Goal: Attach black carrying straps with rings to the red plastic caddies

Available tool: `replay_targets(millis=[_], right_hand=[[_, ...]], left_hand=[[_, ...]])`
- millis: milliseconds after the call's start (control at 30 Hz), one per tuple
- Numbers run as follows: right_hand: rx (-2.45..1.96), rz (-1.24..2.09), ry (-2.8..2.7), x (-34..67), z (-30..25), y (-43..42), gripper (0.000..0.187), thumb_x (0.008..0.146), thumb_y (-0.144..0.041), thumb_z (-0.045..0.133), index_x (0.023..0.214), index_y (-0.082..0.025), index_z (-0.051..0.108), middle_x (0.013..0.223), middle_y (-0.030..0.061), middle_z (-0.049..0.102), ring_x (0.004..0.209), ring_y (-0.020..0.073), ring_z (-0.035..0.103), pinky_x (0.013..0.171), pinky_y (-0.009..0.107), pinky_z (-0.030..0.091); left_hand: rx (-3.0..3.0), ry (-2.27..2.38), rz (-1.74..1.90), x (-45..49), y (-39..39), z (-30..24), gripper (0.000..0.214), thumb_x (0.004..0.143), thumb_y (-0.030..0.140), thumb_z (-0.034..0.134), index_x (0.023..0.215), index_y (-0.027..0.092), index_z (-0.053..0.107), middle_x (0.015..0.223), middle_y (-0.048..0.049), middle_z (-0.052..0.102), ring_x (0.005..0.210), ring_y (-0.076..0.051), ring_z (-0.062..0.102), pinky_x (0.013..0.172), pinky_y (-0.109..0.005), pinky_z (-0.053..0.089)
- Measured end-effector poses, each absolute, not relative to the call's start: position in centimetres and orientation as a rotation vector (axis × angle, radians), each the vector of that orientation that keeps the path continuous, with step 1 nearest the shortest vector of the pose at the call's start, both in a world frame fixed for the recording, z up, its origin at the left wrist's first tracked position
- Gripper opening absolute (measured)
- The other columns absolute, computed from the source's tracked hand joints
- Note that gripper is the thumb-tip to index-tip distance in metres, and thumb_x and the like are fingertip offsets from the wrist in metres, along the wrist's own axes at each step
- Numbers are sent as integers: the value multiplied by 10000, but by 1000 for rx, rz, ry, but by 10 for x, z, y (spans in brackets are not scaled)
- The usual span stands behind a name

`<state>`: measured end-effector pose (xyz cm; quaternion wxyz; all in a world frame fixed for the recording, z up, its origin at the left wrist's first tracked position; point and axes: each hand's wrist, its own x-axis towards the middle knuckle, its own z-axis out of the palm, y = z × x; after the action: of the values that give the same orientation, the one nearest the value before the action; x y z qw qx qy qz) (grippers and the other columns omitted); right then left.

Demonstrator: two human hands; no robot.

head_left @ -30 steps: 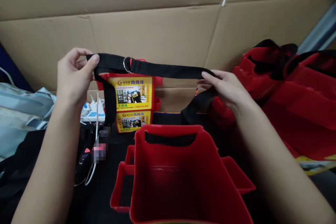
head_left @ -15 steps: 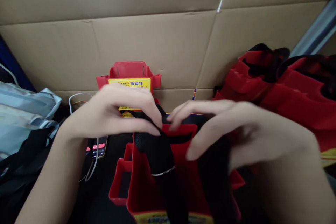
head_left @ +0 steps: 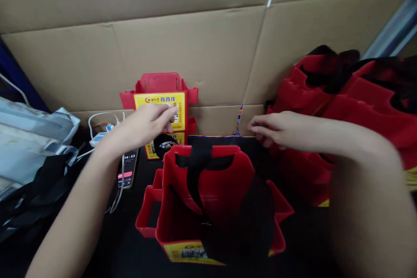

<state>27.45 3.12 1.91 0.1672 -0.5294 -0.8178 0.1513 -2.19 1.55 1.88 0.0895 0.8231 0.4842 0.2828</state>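
Note:
A red plastic tool holder (head_left: 182,213) stands in the middle of the black table, with side loops and a yellow label on its front. A black strap (head_left: 194,178) runs through the slot in its back wall and hangs inside. Wide black webbing (head_left: 241,226) drapes over its right front. My left hand (head_left: 151,121) is in the air before a second red holder (head_left: 159,81), its fingers loosely bent and nothing visible in them. To the right, my right hand (head_left: 269,129) hovers beyond the middle holder, fingers slack and apart, apparently holding nothing.
Several red holders (head_left: 365,104) with black straps are stacked at the right. A phone (head_left: 128,169), white cables and a small white plug block (head_left: 97,139) lie at the left, beside pale blue bags (head_left: 32,134) and black straps (head_left: 35,200). Cardboard (head_left: 195,52) walls the back.
Both hands have let go of the black strap and moved apart, left hand to the left, right hand to the right. The strap now hangs through the holder's slot.

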Motion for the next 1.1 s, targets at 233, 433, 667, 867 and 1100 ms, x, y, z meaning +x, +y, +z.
replay_targets(millis=[233,433,667,867,1100], right_hand=[[-1662,169,-2572,265,0,63,355,680,-478,612,836,-163,659,787,96,666,638,202,617,537,289,462],[-1316,898,-2856,262,4,68,406,797,-498,479,914,-158,668,819,48,664,774,167,618,673,231,481],[-1143,1314,-2410,259,15,57,337,837,-437,474,1001,-181,620,571,-24,495,390,38,381,350,159,335],[-929,1432,-1928,247,19,52,308,733,-321,633,1020,-209,643,565,-37,525,443,37,462,399,135,398],[-947,1633,-2357,221,35,-16,446,718,-257,645,1152,-172,591,739,12,678,645,100,639,573,151,499]], left_hand=[[2176,1190,658,17,33,-10,422,778,562,459,857,177,616,705,-16,620,625,-130,551,528,-220,401],[2000,893,885,9,35,-6,210,696,296,653,865,176,626,658,14,560,609,-92,535,561,-200,427],[2362,699,999,-17,-13,29,121,663,289,709,772,247,679,708,31,644,608,-112,593,569,-209,474],[2579,570,-64,-7,-38,31,337,788,253,585,1125,263,603,1032,-22,669,905,-174,627,742,-210,486],[2785,1145,321,-53,-25,39,275,767,337,600,1034,271,595,1008,12,647,853,-152,614,716,-224,486]])
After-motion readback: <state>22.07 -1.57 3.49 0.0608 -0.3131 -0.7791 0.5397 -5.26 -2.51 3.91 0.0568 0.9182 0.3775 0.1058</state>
